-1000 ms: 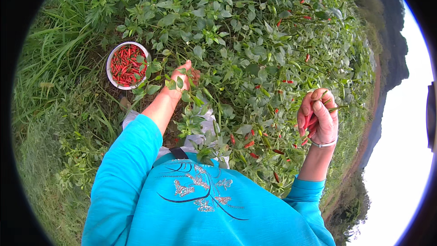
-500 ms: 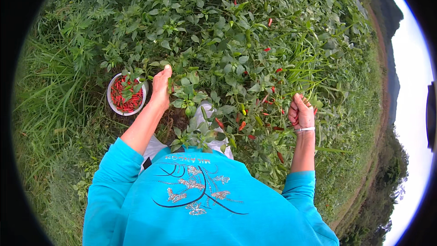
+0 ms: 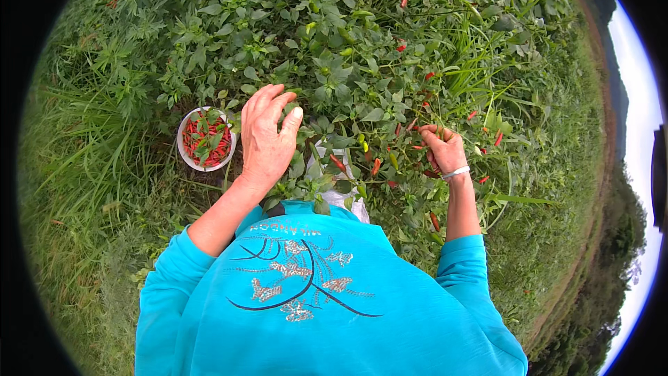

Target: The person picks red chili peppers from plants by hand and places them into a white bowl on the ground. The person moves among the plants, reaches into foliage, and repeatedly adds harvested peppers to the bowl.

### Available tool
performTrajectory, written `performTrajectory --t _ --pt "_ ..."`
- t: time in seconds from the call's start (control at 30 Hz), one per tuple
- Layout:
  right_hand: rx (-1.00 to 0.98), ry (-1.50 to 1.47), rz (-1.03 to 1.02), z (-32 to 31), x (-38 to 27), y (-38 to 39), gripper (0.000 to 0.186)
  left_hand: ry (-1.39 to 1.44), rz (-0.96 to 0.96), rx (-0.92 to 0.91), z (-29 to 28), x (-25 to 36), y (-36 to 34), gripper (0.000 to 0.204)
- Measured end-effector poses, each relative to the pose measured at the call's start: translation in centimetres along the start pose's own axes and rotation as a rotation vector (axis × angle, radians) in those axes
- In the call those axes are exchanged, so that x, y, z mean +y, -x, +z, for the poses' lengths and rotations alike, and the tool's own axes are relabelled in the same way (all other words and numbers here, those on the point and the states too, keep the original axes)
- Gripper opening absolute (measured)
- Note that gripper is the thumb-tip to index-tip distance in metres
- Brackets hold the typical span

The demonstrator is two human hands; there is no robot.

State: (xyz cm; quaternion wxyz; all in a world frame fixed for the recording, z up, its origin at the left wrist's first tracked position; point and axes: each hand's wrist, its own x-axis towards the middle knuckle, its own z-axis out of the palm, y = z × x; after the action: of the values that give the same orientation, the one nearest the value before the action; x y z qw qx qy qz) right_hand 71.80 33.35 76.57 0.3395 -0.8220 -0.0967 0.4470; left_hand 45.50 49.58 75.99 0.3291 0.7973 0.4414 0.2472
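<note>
My left hand (image 3: 268, 136) hovers over the chili plants (image 3: 334, 83), its fingers apart and slightly bent, with nothing visible in it. To its left stands a white bucket (image 3: 182, 157) partly filled with red chili peppers (image 3: 216, 138); a few green leaves lie on top of them. At the right, my right hand (image 3: 447, 151), with a white band at the wrist, is closed, thumb and forefinger pinched at a red chili pepper (image 3: 415, 127) among the stems. Red also shows under its curled fingers, partly hidden. Several red, orange and green peppers hang between my hands, such as an orange-red one (image 3: 376, 166).
Tall grass (image 3: 90, 125) grows left of the bucket. Dense pepper foliage spreads ahead and to the right, with more red peppers (image 3: 498, 138) beyond my right hand. Whitish cloth or plastic (image 3: 341, 174) shows below the leaves before my turquoise shirt (image 3: 299, 320).
My left hand has turned back-up and its fingers have spread. My right hand has moved slightly left and forward, its fingertips now at a pepper among the stems. The view has shifted slightly.
</note>
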Motion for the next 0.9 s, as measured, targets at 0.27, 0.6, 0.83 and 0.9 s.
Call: performTrajectory --t 0.27,0.6,0.83,0.9 --pt "-0.326 0.21 -0.032 3.2 -0.7 4.5 0.015 0.258 0.005 -0.314 0.0 1.9 2.1 0.014" --pt "-0.11 0.375 -0.281 6.8 7.0 7.1 0.03 0.271 0.229 -0.625 1.3 2.8 3.6 0.015" --pt "-0.138 0.426 -0.327 8.6 7.6 8.3 0.023 -0.118 0.724 -0.951 7.2 4.4 3.1 0.033" --pt "-0.12 0.453 -0.36 8.6 6.9 9.1 0.022 -0.338 0.74 -1.068 8.5 3.9 2.6 0.036"
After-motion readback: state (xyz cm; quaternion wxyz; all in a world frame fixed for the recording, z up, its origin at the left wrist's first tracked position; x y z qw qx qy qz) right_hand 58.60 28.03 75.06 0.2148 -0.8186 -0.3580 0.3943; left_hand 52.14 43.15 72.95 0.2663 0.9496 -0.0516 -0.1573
